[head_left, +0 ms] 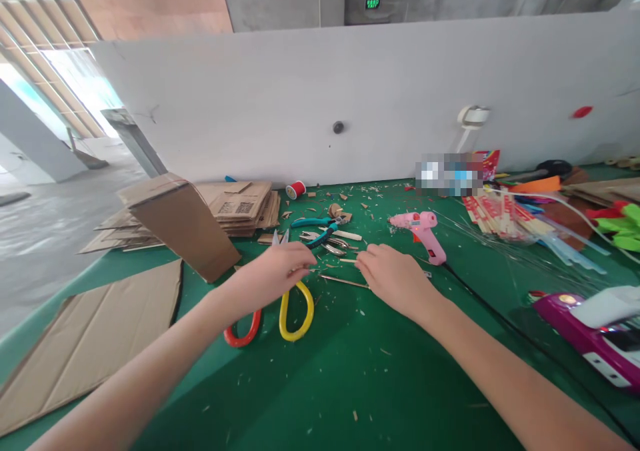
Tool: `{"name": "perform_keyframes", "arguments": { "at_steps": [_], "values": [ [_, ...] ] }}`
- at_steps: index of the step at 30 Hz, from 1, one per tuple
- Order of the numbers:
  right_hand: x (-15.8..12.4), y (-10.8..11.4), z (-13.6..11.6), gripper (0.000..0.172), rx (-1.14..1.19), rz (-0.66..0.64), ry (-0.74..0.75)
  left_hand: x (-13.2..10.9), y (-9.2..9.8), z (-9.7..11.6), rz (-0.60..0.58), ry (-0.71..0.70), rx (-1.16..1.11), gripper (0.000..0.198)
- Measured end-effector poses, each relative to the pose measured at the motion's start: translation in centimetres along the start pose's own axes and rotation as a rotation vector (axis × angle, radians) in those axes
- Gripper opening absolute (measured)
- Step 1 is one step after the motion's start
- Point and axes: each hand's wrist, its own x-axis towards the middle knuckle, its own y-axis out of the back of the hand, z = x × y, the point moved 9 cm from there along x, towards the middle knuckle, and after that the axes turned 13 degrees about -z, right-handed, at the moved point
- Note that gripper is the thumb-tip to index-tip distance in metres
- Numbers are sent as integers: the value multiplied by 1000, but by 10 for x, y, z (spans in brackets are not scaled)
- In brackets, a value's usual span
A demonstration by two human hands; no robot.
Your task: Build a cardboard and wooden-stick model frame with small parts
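Observation:
My left hand (286, 263) hovers over the scissors (297, 336), which have one red and one yellow handle. Its fingers are curled together; whatever they hold is too small to make out. My right hand (395, 279) is closed, with a short thin wooden stick (348, 261) at its fingertips. Below that, a longer thin rod (343, 281) runs under the same hand. Just beyond the hands lie teal-handled pliers (313, 223) and a metal pair of pliers (330, 243). A pink glue gun (424, 232) rests beside my right hand.
A tall cardboard box (185, 227) leans at the left near stacked cardboard (243, 207) and a flat cardboard sheet (105, 337). A red thread spool (296, 189) lies by the white partition (280, 104). Craft supplies and a purple device (587, 337) sit right. The glue gun's black cord (510, 337) crosses the green table.

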Motion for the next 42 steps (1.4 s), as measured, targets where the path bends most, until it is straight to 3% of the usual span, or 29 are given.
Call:
{"name": "perform_keyframes", "arguments": {
  "at_steps": [3,6,8,12,16,19,22,29,32,34,37,39,42],
  "values": [
    [-1,-4,-10,21,-225,48,65,10,-25,13,-65,-65,87,31],
    [-4,1,-12,24,-170,113,86,15,-35,7,-46,-74,25,29],
    [-6,6,-15,25,-13,143,129,15,-27,-6,76,-32,-209,24],
    [-11,12,-30,24,419,174,241,7,-16,-28,331,28,-960,26],
    [-18,17,-50,22,542,274,319,7,-30,-15,303,37,-1430,29],
    [-24,24,-50,23,565,388,312,8,-38,-7,271,47,-1565,26],
    [-25,24,-42,23,601,413,260,7,-41,-6,277,35,-1601,25],
    [-12,6,-24,12,741,280,119,2,-34,-11,392,63,-1515,25],
    [-9,5,-25,14,550,210,95,-3,-25,-21,454,116,-1337,25],
    [-9,8,-28,17,268,176,89,-2,-20,-27,397,171,-1090,25],
    [-11,10,-21,21,-136,154,5,5,-20,-34,191,243,-667,22],
    [-10,8,-6,24,-276,129,-92,10,-17,-34,103,234,-364,22],
    [-6,-1,17,22,-360,48,-199,20,-4,-25,65,171,-6,27]
  ]
}}
